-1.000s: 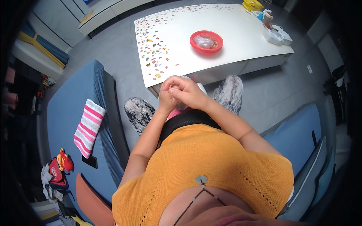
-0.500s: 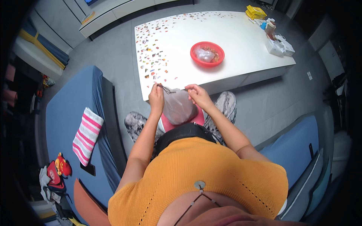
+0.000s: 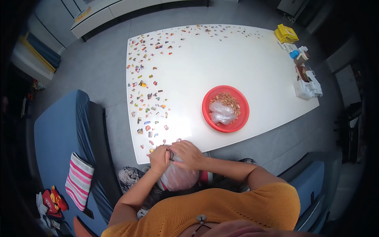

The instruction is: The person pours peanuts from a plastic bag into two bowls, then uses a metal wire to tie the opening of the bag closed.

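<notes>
Close in front of me, at the table's near edge, a clear plastic bag (image 3: 179,177) hangs over my lap, its neck bunched together. My left hand (image 3: 160,158) grips the neck, fingers curled round the gathered plastic. From the other side my right hand (image 3: 187,155) closes over the same neck, its fingers meeting the left ones. A bit of dark cord (image 3: 171,155) shows between the two hands. What the bag contains I cannot make out.
A red plastic basket (image 3: 206,118) on the white table (image 3: 193,75) holds brown pieces like peanuts and a crumpled clear bag (image 3: 222,113). Small colourful cutouts (image 3: 143,84) spread along the left and far edges. A yellow packet (image 3: 287,34) and bottles stand far right. Blue sofas flank me.
My hands, apart at the bag's opening before, have come together and squeezed its neck. The view has tilted, so the table and basket appear nearer and lower.
</notes>
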Action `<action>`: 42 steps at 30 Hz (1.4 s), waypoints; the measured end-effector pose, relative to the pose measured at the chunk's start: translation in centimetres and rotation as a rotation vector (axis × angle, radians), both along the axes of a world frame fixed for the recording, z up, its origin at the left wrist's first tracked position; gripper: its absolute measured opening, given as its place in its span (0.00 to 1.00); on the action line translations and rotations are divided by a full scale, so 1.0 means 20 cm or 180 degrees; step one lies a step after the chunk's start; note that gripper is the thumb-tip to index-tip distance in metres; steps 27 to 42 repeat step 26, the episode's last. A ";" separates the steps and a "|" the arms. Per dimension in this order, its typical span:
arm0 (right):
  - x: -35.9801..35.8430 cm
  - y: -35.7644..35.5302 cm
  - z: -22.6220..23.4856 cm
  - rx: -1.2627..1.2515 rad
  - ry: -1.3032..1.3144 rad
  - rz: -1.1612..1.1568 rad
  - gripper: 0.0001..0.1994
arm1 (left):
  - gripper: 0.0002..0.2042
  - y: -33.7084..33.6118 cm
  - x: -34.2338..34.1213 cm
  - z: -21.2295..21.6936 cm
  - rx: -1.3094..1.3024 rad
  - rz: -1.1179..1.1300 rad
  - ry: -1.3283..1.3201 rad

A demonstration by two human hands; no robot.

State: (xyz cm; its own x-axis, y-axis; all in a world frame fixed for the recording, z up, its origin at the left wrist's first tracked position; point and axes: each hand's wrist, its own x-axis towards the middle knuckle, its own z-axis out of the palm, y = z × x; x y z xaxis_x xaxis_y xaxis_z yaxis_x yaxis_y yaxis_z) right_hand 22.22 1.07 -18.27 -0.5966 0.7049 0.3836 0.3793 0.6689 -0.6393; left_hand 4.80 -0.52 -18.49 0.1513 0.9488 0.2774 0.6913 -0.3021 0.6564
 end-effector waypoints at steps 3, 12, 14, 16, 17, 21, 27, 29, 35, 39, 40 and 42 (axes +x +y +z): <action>0.06 0.10 0.02 -0.0224 -0.0064 0.0359 0.26 | 0.05 0.03 0.01 0.01 0.0030 -0.0285 0.0045; 0.06 0.21 0.01 -0.0751 0.0082 0.0701 0.22 | 0.09 0.06 -0.06 -0.07 -0.0186 -0.0675 0.0301; 0.05 0.21 0.02 -0.0709 0.0177 0.0585 0.20 | 0.10 0.08 -0.06 -0.06 -0.0156 -0.0701 0.0307; 0.05 0.21 0.03 -0.0672 0.0198 0.0454 0.20 | 0.13 0.08 -0.04 -0.05 -0.0182 -0.0687 0.0293; 0.05 0.21 0.04 -0.0657 0.0172 0.0383 0.20 | 0.13 0.08 -0.03 -0.05 -0.0189 -0.0669 0.0291; 0.02 0.21 0.12 -0.0593 0.0140 0.0083 0.23 | 0.12 0.09 -0.03 -0.01 -0.0362 -0.0642 0.0374; 0.00 0.16 0.10 -0.0479 0.0239 -0.0269 0.19 | 0.11 0.08 0.00 0.08 -0.1063 -0.0514 0.0510; 0.00 0.16 0.10 -0.0479 0.0239 -0.0269 0.19 | 0.11 0.08 0.00 0.08 -0.1063 -0.0514 0.0510; 0.00 0.16 0.10 -0.0479 0.0239 -0.0269 0.19 | 0.11 0.08 0.00 0.08 -0.1063 -0.0514 0.0510; 0.00 0.16 0.10 -0.0479 0.0239 -0.0269 0.19 | 0.11 0.08 0.00 0.08 -0.1063 -0.0514 0.0510; 0.00 0.16 0.10 -0.0479 0.0239 -0.0269 0.19 | 0.11 0.08 0.00 0.08 -0.1063 -0.0514 0.0510; 0.00 0.16 0.10 -0.0479 0.0239 -0.0269 0.19 | 0.11 0.08 0.00 0.08 -0.1063 -0.0514 0.0510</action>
